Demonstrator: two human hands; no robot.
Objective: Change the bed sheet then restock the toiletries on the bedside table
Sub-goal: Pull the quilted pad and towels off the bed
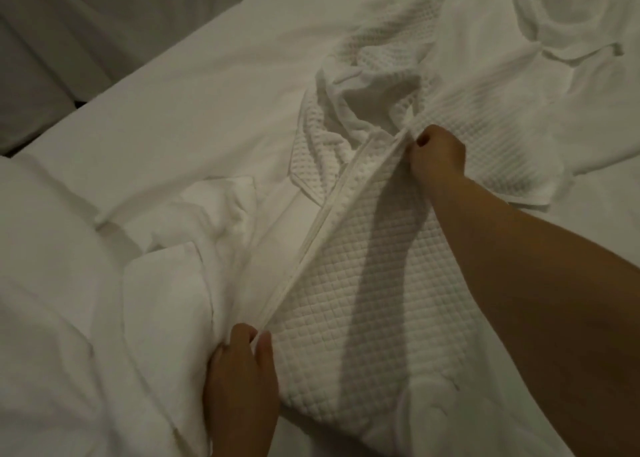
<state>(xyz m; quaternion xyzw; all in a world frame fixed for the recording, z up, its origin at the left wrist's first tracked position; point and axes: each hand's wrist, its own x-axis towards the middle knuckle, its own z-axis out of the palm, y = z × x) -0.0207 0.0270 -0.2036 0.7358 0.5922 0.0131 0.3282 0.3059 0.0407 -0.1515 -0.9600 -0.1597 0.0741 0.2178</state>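
Hands hold one waffle-textured white cloth (pixel 363 283) by its piped edge (pixel 311 241). Left hand (pixel 242 366) pinches the near end of this edge between thumb and fingers. Right hand (pixel 438 155) grips the far end with curled fingers, so the edge runs straight between them. The cloth lies on the rumpled white bed sheet (pixel 207 110), beside a smooth white pillow (pixel 52 283) at the left.

The left hand (pixel 242 370) is getting cut off at the wrist by the bottom edge, its fingertips are disappearing under the waffle blanket's (pixel 363 283) hem, and dim light is blurring everything.
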